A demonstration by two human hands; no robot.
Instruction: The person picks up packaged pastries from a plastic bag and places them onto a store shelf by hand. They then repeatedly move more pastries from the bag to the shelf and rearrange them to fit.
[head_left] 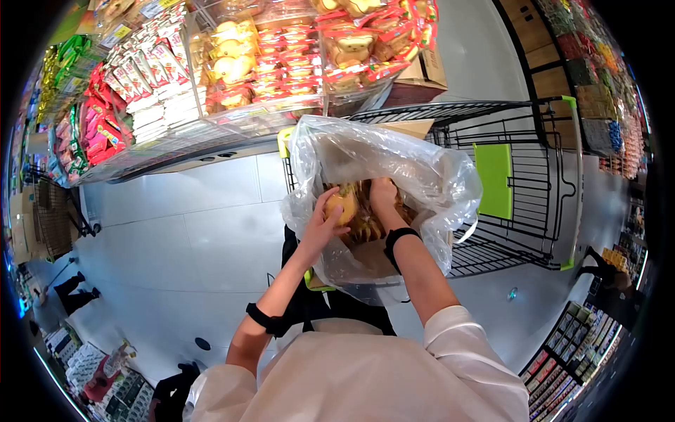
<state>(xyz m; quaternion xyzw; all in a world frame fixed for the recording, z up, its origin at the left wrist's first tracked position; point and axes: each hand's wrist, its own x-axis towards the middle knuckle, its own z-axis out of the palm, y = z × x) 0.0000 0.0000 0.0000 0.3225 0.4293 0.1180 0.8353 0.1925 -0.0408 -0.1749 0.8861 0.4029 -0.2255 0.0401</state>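
A large clear plastic bag (450,186) lines a brown cardboard box standing in the shopping cart (555,246). Both my arms reach down into it. My left hand (325,224) has its fingers curled round a round, golden packaged bun (343,205) near the bag's left side. To the right, my right hand (383,195) is closed among brown, shiny wrapped packets (367,226) at the bottom of the bag. What its fingers grip is hidden. Black bands circle both my forearms.
A display bin (271,116) of red and yellow wrapped snacks runs along the far side, with white and red packets (151,74) at its left. A green panel (493,181) sits in the cart. Shelves (573,359) stand at lower right; other people are at the left.
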